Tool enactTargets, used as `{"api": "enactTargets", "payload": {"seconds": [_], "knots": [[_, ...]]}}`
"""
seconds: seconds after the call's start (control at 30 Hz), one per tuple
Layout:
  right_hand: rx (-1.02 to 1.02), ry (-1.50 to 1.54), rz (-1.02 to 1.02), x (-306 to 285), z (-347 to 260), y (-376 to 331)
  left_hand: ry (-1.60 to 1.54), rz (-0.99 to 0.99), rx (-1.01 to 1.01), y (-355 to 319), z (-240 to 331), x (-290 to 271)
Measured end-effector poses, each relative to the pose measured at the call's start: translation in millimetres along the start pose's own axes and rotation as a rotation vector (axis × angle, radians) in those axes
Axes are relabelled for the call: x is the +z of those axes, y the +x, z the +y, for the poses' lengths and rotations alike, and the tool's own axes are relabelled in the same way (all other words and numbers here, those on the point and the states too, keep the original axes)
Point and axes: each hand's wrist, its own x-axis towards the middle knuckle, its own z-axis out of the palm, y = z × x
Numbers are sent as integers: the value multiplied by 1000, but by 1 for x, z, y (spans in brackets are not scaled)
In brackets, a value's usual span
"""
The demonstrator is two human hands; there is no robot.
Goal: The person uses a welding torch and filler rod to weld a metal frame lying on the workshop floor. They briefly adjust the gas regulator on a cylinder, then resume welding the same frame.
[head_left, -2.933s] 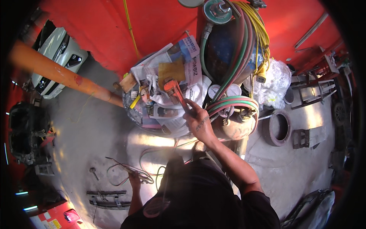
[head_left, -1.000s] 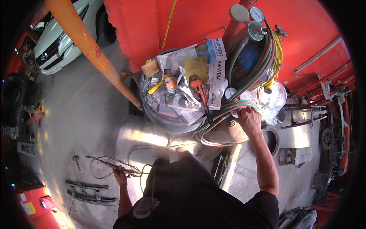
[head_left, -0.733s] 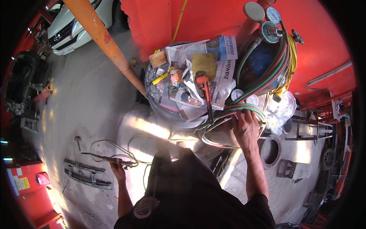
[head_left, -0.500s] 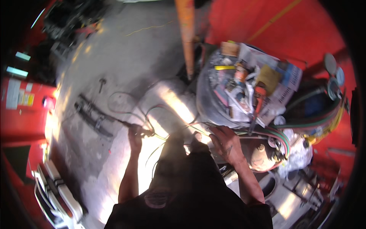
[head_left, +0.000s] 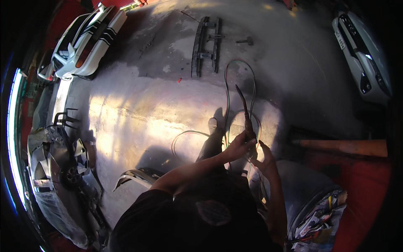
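In my left hand [head_left: 240,148] is a gas torch [head_left: 247,119], fingers wrapped round its handle. Its thin, slightly bent neck points up and away from me. My right hand [head_left: 267,161] is beside the torch's rear end, thumb and fingers apart in a curve. Whether its thumb touches the torch, I cannot tell. Thin red and green hoses [head_left: 227,90] loop over the floor beyond the torch and run down past my hands. My shoe [head_left: 213,123] shows just left of the hoses.
A dark metal bumper beam [head_left: 196,48] and a hammer [head_left: 244,41] lie on the floor ahead. A white car [head_left: 86,46] and a damaged car body [head_left: 52,185] are at left, a car front [head_left: 363,59] far right. An orange post [head_left: 357,147] and newspaper-topped drum [head_left: 294,185] are at right.
My view has swung left, away from the drum. The torch has come up in front of me in my left hand. My right hand has left the hoses by the drum and joined it.
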Motion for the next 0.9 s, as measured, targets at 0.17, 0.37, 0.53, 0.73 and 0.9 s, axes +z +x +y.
{"api": "enactTargets", "payload": {"seconds": [0.17,0.37,0.53,0.73,0.9], "knots": [[199,255,-310,31,-30,114,-99,36,119,59,19,-96],[452,303,-328,53,-69,254,3,-41,-184,142,49,-244],[505,368,-286,44,-72,371,310,144,-82,167,24,-394],[701,630,-196,78,-2,468,56,479,-433,145,-18,-538],[799,865,-266,126,106,587,-141,762,-607,156,-110,-622]]}}
